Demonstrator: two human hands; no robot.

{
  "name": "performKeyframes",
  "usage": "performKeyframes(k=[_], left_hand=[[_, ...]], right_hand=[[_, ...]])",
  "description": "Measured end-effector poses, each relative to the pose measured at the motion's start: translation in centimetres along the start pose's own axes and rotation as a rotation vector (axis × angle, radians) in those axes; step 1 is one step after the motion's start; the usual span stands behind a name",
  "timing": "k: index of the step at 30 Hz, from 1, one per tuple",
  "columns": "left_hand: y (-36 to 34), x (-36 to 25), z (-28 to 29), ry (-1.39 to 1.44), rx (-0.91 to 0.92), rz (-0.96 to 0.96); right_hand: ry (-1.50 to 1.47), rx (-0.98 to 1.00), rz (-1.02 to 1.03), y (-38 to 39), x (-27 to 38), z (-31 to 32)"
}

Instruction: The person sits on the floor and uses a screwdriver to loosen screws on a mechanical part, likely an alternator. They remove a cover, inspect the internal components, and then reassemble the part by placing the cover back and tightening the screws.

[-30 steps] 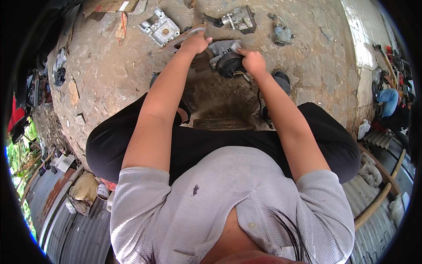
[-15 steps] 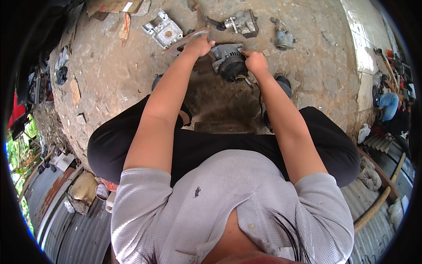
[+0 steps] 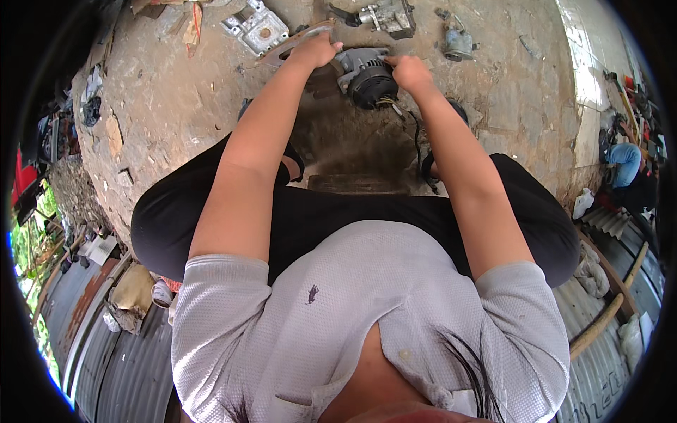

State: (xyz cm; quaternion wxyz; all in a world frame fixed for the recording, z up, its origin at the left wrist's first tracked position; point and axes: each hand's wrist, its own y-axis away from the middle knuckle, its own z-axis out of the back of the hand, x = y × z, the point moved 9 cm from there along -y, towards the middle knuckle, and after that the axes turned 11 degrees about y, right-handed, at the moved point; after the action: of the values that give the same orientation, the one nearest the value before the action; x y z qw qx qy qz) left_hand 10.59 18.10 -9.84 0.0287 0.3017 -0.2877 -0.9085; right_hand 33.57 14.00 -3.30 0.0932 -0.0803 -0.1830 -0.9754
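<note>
A grey and black alternator (image 3: 372, 84) lies on the ground between my feet, with several wires trailing from its near end. My right hand (image 3: 412, 72) is at its right side, fingers curled and pressed against the casing. Just left of it, my left hand (image 3: 315, 51) is closed on a flat, rust-brown metal plate (image 3: 285, 51) with an opening in it. My palm and wrist cover much of that plate, and the undersides of the fingers are hidden.
Beyond my hands lie a pale cast-metal housing (image 3: 259, 29), a metal assembly with a dark arm (image 3: 388, 17) and a small cylindrical motor (image 3: 458, 44). A wooden board (image 3: 358, 185) sits between my feet. Another person in blue jeans (image 3: 625, 166) is at the far right.
The whole view has shifted, so the ground and parts sit higher in the picture. Both hands stay on the same things, with little visible movement relative to them.
</note>
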Motion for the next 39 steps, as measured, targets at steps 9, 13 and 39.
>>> performKeyframes(k=[9,13,39], left_hand=[[-2.5,1.9,-0.9,-0.03,0.009,-0.069],[-0.9,-0.8,0.6,0.033,-0.008,-0.105],[-0.3,-0.1,-0.1,-0.064,-0.053,-0.067]], right_hand=[[-0.059,-0.184,0.075,0.4,-0.4,1.2],[0.049,-0.188,0.221,0.8,-0.3,-0.2],[-0.087,-0.262,0.211,-0.5,-1.7,1.3]])
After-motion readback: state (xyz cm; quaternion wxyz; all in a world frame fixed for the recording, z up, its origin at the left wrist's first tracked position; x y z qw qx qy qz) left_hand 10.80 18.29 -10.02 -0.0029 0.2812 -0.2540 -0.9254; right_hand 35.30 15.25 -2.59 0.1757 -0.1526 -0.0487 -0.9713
